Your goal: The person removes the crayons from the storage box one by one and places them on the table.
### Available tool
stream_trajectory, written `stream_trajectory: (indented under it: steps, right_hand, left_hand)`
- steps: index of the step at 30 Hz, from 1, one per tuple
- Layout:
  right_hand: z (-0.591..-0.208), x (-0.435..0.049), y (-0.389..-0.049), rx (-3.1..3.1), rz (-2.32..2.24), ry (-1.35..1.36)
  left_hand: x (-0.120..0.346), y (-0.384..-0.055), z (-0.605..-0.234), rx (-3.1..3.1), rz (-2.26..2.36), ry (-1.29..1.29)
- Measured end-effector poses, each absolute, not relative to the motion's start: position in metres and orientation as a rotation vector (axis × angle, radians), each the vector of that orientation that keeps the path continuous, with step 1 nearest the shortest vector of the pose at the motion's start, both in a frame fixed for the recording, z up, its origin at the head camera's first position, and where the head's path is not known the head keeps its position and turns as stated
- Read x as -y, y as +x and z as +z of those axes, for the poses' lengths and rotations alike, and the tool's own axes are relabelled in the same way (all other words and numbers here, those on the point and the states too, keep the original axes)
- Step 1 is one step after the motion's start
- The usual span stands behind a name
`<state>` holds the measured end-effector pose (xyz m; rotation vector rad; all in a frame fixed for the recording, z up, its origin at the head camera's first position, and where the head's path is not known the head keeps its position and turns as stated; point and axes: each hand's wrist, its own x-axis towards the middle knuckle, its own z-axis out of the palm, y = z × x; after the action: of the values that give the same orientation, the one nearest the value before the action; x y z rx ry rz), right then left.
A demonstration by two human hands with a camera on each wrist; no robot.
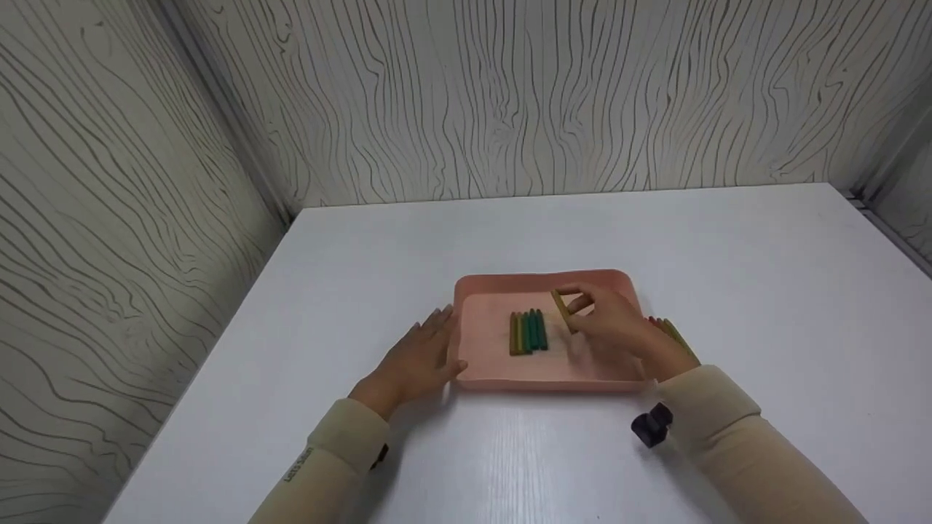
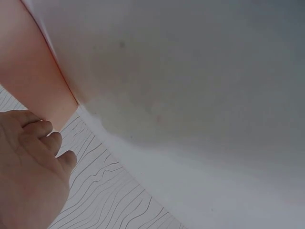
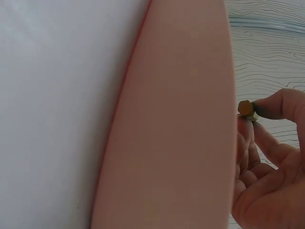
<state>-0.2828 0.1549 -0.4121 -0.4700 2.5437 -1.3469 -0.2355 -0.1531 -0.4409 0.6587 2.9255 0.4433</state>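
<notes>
A pink tray (image 1: pixel 482 367) lies on the table, with a side-by-side row of several crayons (image 1: pixel 534 332) in it, olive-yellow on the left and green on the right. Over the tray's right half, my right hand (image 1: pixel 610 319) pinches an olive-yellow crayon (image 1: pixel 561 304) between thumb and fingers, tilted and to the right of the row. The hexagonal end of that crayon shows in the right wrist view (image 3: pixel 246 108). My left hand (image 1: pixel 416 362) rests against the tray's left side, fingers extended and thumb at the near left corner.
More crayons (image 1: pixel 676 336), red and yellowish, lie on the white table (image 1: pixel 349 262) just right of the tray, partly hidden by my right forearm. Wood-grain patterned panels (image 1: pixel 510 102) rise at the back and left. The tray has a low raised rim.
</notes>
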Motion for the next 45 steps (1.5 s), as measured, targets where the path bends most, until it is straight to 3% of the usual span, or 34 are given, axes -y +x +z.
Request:
stream_trajectory:
  steps: [6, 17, 27, 45]
  right_hand:
    - [-0.403, -0.172, -0.284, -2.570, -1.384, -0.586]
    - [-0.391, -0.211, -0.281, -2.649, -1.253, -0.368]
    - [-0.397, -0.245, -0.280, -2.733, -1.100, -0.231]
    - [-0.420, -0.291, -0.275, -2.728, -1.048, -0.225]
  left_hand:
    - [0.152, -0.235, -0.440, -2.926, 0.441, 0.661]
    - [0.152, -0.233, -0.440, -2.923, 0.448, 0.672]
    - [0.153, -0.235, -0.443, -2.924, 0.469, 0.676]
    - [0.155, -0.236, -0.441, -2.924, 0.462, 0.707]
